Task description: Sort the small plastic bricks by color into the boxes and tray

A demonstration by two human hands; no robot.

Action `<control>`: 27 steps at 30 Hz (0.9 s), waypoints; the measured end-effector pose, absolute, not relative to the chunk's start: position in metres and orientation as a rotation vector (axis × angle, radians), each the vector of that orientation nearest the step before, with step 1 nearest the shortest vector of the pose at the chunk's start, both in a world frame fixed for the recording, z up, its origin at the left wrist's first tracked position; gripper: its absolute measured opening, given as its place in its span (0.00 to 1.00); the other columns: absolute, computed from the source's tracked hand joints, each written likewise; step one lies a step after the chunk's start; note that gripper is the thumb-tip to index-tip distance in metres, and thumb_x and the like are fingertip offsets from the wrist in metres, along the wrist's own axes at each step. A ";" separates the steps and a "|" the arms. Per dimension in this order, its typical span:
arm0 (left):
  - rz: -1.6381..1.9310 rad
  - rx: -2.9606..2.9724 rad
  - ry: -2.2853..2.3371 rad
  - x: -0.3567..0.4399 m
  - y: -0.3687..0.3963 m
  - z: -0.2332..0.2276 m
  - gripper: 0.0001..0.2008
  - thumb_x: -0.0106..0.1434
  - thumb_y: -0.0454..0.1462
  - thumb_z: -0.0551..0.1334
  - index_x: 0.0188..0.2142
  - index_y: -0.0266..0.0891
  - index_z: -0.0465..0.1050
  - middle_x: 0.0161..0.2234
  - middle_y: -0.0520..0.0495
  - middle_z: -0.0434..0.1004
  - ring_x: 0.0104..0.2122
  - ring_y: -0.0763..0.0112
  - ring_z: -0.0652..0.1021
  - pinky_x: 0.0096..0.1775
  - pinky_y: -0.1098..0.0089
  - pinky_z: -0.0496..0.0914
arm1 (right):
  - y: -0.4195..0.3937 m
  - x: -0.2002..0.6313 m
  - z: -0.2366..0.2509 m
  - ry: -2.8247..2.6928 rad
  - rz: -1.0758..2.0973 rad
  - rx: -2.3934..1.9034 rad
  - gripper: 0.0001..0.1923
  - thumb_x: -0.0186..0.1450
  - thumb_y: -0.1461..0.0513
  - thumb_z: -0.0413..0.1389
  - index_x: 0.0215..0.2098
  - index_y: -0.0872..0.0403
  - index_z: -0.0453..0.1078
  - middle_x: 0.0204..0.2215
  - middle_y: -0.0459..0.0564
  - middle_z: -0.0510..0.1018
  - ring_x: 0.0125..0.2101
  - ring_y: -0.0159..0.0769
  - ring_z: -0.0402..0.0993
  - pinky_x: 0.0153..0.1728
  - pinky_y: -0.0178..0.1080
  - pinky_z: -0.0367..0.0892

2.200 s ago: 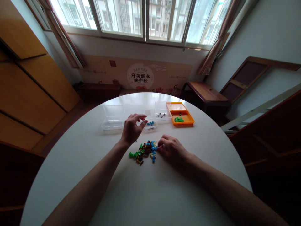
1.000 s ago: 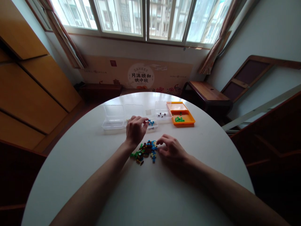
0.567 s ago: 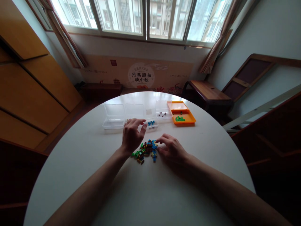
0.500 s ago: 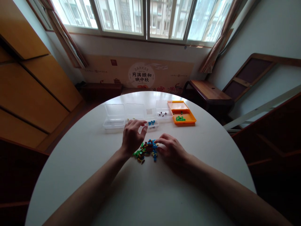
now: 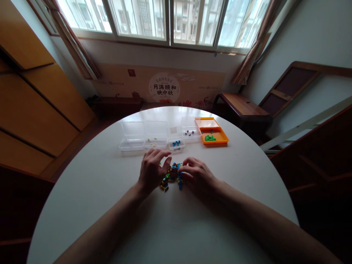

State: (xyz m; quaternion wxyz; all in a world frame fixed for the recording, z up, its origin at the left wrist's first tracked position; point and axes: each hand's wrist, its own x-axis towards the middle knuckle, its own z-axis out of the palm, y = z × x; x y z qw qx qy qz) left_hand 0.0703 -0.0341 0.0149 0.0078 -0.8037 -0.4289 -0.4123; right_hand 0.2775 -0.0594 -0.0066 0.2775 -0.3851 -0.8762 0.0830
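Left hand (image 5: 150, 172) and right hand (image 5: 196, 176) rest loosely curled, nothing visibly pinched, flanking a heap of small bricks (image 5: 172, 176) mid-table (image 5: 96, 190). The bricks look light, hard and scatter-prone, best pinched by their sides. Beyond sit clear boxes (image 5: 143, 137) and an orange tray (image 5: 217, 141).

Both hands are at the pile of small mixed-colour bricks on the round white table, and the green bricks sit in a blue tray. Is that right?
Not quite: in the head view the green bricks sit in an orange plastic tray, not a blue one. Both the left hand and right hand are at the pile of small mixed-colour bricks on the round white table.
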 end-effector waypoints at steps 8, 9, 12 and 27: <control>-1.292 -2.596 -1.256 0.073 -0.041 0.013 0.04 0.63 0.34 0.60 0.37 0.40 0.74 0.33 0.49 0.77 0.36 0.65 0.74 0.41 0.63 0.66 | -0.059 0.275 -0.008 -2.197 0.376 -1.061 0.05 0.65 0.64 0.55 0.35 0.52 0.74 0.34 0.49 0.72 0.33 0.32 0.69 0.37 0.35 0.65; -1.289 -2.610 -1.225 0.072 -0.042 0.012 0.04 0.62 0.34 0.60 0.37 0.41 0.74 0.33 0.49 0.78 0.36 0.65 0.73 0.41 0.63 0.66 | -0.058 0.275 -0.007 -2.144 0.441 -1.069 0.05 0.65 0.64 0.55 0.35 0.52 0.74 0.34 0.49 0.72 0.32 0.32 0.69 0.36 0.35 0.65; -1.276 -2.647 -1.127 0.072 -0.043 0.013 0.03 0.62 0.33 0.61 0.36 0.41 0.73 0.33 0.50 0.78 0.35 0.67 0.73 0.40 0.65 0.65 | -0.055 0.274 -0.006 -1.967 0.652 -1.090 0.04 0.64 0.63 0.57 0.34 0.53 0.74 0.32 0.47 0.72 0.28 0.29 0.68 0.32 0.33 0.65; -1.145 -2.673 -0.958 0.073 -0.046 0.016 0.06 0.63 0.38 0.62 0.30 0.41 0.72 0.28 0.52 0.77 0.31 0.70 0.72 0.38 0.66 0.62 | -0.056 0.266 0.000 -1.712 0.967 -1.086 0.09 0.63 0.58 0.57 0.32 0.55 0.75 0.30 0.47 0.72 0.27 0.30 0.67 0.30 0.34 0.64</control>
